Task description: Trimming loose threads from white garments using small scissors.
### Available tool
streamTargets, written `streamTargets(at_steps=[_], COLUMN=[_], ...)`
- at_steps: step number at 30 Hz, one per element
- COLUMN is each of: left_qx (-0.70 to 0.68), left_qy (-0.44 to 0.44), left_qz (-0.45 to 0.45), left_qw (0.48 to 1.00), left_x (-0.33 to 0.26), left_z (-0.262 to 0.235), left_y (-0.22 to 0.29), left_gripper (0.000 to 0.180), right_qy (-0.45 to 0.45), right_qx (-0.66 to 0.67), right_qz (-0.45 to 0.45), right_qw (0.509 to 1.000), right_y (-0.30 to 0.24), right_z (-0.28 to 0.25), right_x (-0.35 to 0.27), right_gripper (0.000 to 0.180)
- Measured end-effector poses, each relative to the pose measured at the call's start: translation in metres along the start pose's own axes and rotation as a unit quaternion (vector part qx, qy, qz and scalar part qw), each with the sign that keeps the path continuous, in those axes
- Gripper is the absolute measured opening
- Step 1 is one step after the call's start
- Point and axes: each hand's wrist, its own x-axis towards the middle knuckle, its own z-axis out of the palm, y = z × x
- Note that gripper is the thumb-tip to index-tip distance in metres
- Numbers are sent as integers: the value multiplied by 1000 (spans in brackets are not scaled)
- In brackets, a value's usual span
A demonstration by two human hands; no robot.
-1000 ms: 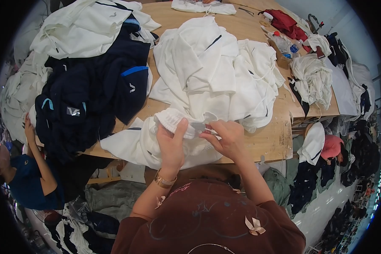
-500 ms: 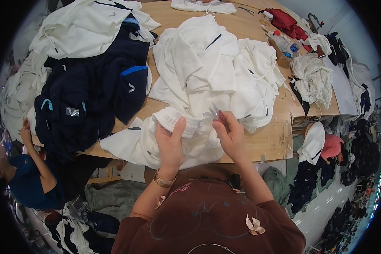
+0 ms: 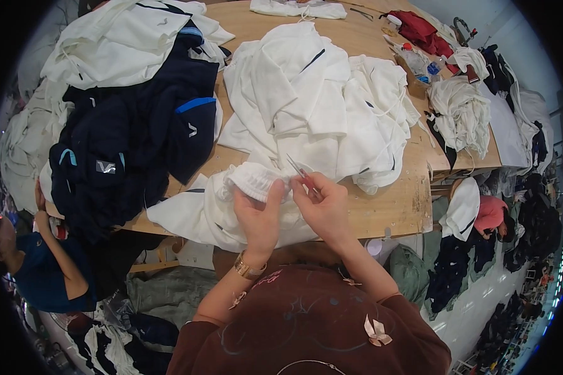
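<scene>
Wooden table (image 3: 399,215): left hand (image 3: 258,220) holds white garment (image 3: 220,201), right hand (image 3: 326,211) red snips (image 3: 306,179)

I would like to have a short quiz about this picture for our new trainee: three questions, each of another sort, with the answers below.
1. Which hand holds the red-handled pointed tool?
A) left
B) right
C) neither

2. True or false: the navy garments lie to the left of the large white pile.

3. Fill in the colour: the left hand holds gathered ____ fabric.

Key:
1. B, the right hand.
2. True.
3. White.
</scene>
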Motion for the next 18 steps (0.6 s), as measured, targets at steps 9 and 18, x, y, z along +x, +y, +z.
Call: streamTargets(at_steps=[9, 18], left_qx=[-34, -86], left_qy=[-5, 15], left_qz=[-24, -79], left_qw=[999, 993], left_x=[1, 6], left_z=[0, -5], left_y=[-2, -1], left_gripper=[30, 27], right_qy=[24, 7], right_qx=[-5, 87], right_qz=[-53, -22], right_qw=[998, 996], right_y=[8, 15], right_z=[7, 8], right_x=[0, 0], right_gripper=[7, 7])
